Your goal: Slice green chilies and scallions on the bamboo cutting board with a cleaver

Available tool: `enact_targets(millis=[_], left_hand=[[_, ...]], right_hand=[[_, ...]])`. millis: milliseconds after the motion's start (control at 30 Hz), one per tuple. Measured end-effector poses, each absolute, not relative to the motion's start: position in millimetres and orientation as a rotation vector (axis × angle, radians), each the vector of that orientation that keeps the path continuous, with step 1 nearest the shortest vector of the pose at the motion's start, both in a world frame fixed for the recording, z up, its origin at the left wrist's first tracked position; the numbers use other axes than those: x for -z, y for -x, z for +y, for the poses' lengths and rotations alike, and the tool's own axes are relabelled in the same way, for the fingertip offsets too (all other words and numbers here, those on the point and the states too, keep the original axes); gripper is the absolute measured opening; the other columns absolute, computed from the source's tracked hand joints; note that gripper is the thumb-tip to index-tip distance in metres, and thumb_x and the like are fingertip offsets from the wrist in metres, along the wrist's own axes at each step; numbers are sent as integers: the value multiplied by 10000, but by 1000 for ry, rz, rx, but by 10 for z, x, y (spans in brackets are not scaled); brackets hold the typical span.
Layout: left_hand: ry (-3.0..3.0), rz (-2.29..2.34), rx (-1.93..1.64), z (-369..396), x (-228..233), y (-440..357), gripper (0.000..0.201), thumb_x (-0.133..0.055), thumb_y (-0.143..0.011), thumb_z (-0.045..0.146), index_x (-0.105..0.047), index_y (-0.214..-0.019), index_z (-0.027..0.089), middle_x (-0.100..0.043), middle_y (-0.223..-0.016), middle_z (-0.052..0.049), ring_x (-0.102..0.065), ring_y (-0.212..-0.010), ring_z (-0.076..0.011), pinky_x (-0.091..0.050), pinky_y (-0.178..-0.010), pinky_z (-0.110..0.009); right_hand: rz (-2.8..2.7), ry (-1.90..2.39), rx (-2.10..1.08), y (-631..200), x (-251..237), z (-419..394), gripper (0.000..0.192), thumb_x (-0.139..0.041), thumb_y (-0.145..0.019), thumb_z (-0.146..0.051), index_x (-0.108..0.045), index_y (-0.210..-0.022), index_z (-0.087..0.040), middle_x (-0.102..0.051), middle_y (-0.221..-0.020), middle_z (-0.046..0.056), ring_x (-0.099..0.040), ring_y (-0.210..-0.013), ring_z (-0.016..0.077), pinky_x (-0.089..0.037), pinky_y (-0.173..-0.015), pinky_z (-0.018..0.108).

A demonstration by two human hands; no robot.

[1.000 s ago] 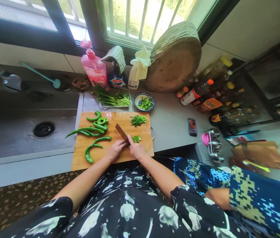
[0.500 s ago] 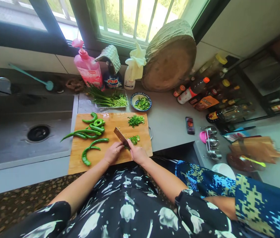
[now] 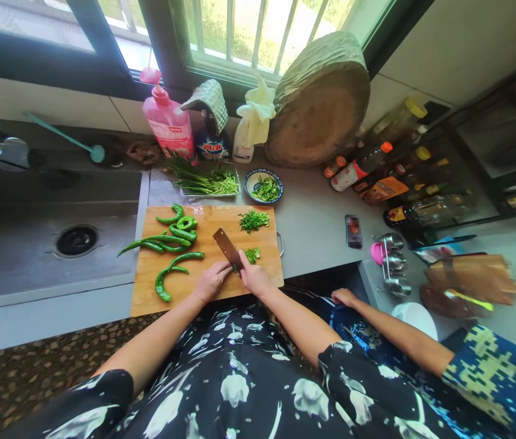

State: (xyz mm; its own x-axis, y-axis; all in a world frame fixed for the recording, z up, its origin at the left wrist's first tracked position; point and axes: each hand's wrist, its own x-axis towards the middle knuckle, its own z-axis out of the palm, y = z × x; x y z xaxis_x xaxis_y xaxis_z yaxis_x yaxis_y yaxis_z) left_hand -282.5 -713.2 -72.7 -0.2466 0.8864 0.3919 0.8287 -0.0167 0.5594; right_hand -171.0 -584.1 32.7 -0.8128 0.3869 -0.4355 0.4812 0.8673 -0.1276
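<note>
My right hand (image 3: 254,278) grips a kitchen knife (image 3: 225,245), its broad blade slanting up and left over the wooden cutting board (image 3: 212,219). Close against the blade, my left hand (image 3: 211,281) has its fingers curled down on a green pepper that they mostly hide. Sliced green pepper (image 3: 253,254) lies just right of the knife. Farther back on the board is a small heap of chopped greens (image 3: 253,220). Several whole green peppers (image 3: 173,239) rest on the left half of the board.
Behind the board are a tray of green stalks (image 3: 207,183), a blue-rimmed dish of cut greens (image 3: 282,194) and a pink pump bottle (image 3: 171,125). The sink (image 3: 102,213) is at left; sauce bottles (image 3: 354,175) stand at right. A co-worker's arm (image 3: 395,332) reaches in at lower right.
The co-worker's forearm and hand have come into sight at the right. The view has shifted slightly; my hands and the knife stay at nearly the same spot on the board.
</note>
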Motion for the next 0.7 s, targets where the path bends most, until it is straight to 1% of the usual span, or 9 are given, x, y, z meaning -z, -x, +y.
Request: enact_targets(millis=[133,233,400,533,600,700], left_hand=[[-1823,2133,-1129,-7128,695,2813,306,-338,-905,209,-583,-1086,177,-596,-1070,-104,-539,-1005,-186,-488,-852,-363],[-1716,2220,-1175,-7109,671,2846,309,-334,-908,230,-578,-1095,195,-598,-1056,-90,-550,-961,-182,-495,-823,-353],[-1464,2505,-1154,-7088,621,2917,261,-417,-883,302,-636,-942,174,-632,-901,-87,-565,-859,-202,-493,-788,-360],[-1474,2493,-1018,-7078,632,2910,287,-431,-870,342,-664,-838,178,-644,-813,-80,-561,-769,-199,-495,-706,-331],[-1515,2461,-973,-7075,660,2900,313,-408,-877,345,-673,-818,188,-643,-804,-77,-555,-754,-194,-488,-678,-318],[-1585,2430,-929,-7075,701,2907,325,-378,-889,324,-672,-843,192,-636,-816,-78,-546,-755,-189,-476,-662,-310]], right_hand=[[2636,-714,340,1638,-322,-5784,701,-375,-895,-267,54,-1436,-140,-694,-875,92,-652,-764,197,-491,-697,273],[2634,-690,352,1604,-333,-5765,684,-364,-898,-272,39,-1438,-158,-693,-879,89,-650,-765,199,-486,-698,277],[2655,-722,359,1581,-371,-5762,655,-350,-896,-269,-5,-1443,-160,-692,-851,79,-648,-740,199,-488,-678,275],[2709,-705,384,1541,-392,-5808,650,-348,-894,-271,-25,-1443,-144,-691,-844,80,-647,-730,196,-491,-673,270],[2723,-672,386,1529,-390,-5831,645,-349,-892,-270,-35,-1444,-158,-691,-861,79,-647,-730,194,-493,-674,272],[2724,-607,362,1534,-379,-5845,644,-349,-892,-266,-26,-1444,-194,-691,-892,73,-647,-727,191,-497,-669,282]])
